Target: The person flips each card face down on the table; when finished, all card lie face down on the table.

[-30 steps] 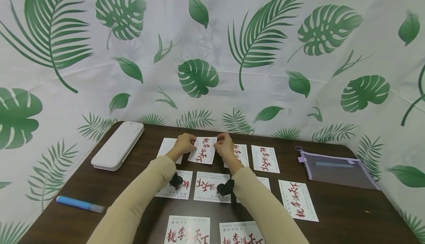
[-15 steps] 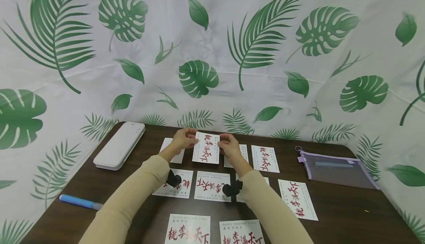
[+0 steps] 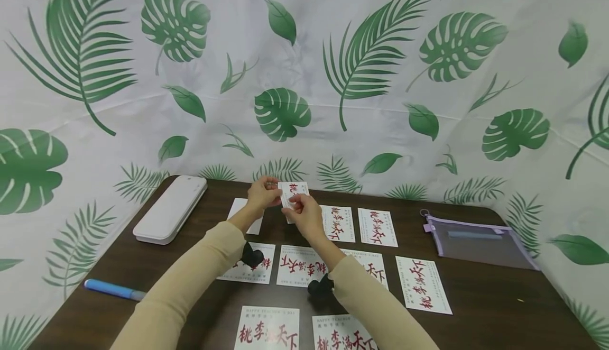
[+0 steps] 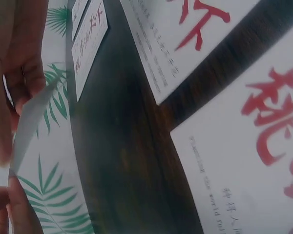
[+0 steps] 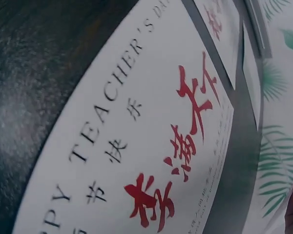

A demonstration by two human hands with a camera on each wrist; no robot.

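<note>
A white greeting card (image 3: pixel 298 186) with red Chinese characters is held up over the far side of the table. My left hand (image 3: pixel 264 195) pinches it by its left edge. Across its lower front, my right hand (image 3: pixel 306 217) has thumb and fingertips pinched at the card and covers much of the print. In the left wrist view the raised card (image 4: pixel 31 126) shows nearly edge-on between the fingers of both hands. Below my left hand lies a blank white card (image 3: pixel 255 227). To the right of the held card, another printed card (image 3: pixel 339 224) lies flat.
Several more printed cards lie in rows, among them a front card (image 3: pixel 268 329) and a right-hand card (image 3: pixel 423 285). A white case (image 3: pixel 170 210) and a blue marker (image 3: pixel 111 289) are at left. A mesh zip pouch (image 3: pixel 482 241) lies right. Behind hangs a leaf-print curtain (image 3: pixel 304 64).
The card has been lifted off the table and tilted up toward the back. My right hand has moved from its right edge to its lower front; the left hand keeps its grip.
</note>
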